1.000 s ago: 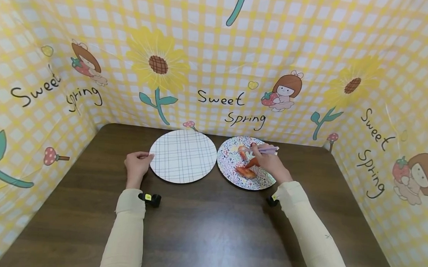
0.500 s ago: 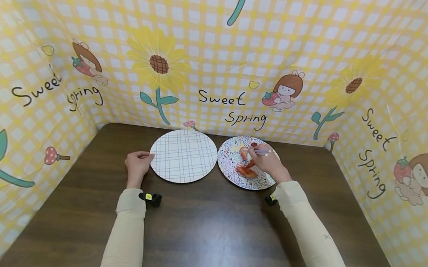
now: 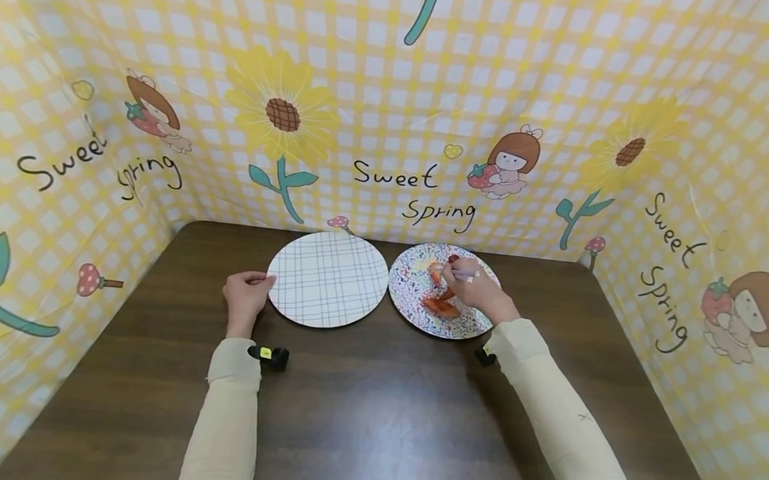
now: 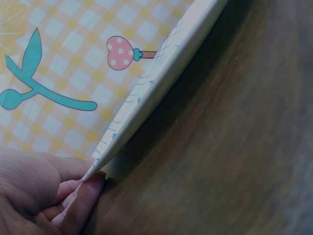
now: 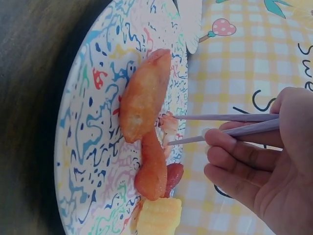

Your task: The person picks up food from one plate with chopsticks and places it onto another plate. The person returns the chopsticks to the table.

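In the left wrist view my left hand (image 4: 54, 191) pinches the edge of a white plate (image 3: 327, 280) with thin blue checks, thumb below and fingers above. My right hand (image 3: 479, 287) grips lilac chopsticks (image 5: 220, 117) over a speckled multicoloured plate (image 5: 83, 122). Their tips stand on either side of a small orange-and-white piece of food (image 5: 169, 128), partly hidden behind a browned chicken wing (image 5: 144, 93). I cannot tell whether they grip it. A drumstick (image 5: 152, 174), a dark red piece (image 5: 174, 179) and a yellow corn piece (image 5: 159, 215) also lie on that plate.
The two plates stand side by side at the back of a dark wooden table (image 3: 364, 411). Behind and at both sides rises a yellow checked cloth (image 3: 390, 111) with flowers and lettering. Each wrist wears a small black camera (image 3: 277, 358).
My right hand has shifted a little to the left over the speckled plate, and the chopsticks have moved left with it. My left hand stays at the checked plate's edge.
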{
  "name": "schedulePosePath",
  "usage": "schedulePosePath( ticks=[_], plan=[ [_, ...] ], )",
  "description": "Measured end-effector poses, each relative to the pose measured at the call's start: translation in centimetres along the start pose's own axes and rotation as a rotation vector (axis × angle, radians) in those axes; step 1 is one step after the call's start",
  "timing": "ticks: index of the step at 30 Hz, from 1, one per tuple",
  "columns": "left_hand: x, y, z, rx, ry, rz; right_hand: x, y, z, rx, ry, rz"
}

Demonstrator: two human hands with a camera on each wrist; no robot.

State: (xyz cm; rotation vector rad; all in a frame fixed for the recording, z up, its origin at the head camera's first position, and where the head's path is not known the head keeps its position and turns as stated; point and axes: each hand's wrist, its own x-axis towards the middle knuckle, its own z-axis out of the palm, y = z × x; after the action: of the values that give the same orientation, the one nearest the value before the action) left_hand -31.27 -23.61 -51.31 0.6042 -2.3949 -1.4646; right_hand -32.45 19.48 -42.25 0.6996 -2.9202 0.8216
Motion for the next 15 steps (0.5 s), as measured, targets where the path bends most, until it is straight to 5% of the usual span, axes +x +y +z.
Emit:
schedulePosePath(
  ticks=[7, 15],
  plan=[
    [0.0, 0.0, 0.0, 0.003, 0.002, -0.004, -0.4, 0.3, 0.1, 0.007, -0.023, -0.012],
    [0.0, -0.1, 0.1, -0.001, 0.007, -0.008, -0.3, 1.7, 0.4, 0.137, -0.014, -0.045]
  ],
)
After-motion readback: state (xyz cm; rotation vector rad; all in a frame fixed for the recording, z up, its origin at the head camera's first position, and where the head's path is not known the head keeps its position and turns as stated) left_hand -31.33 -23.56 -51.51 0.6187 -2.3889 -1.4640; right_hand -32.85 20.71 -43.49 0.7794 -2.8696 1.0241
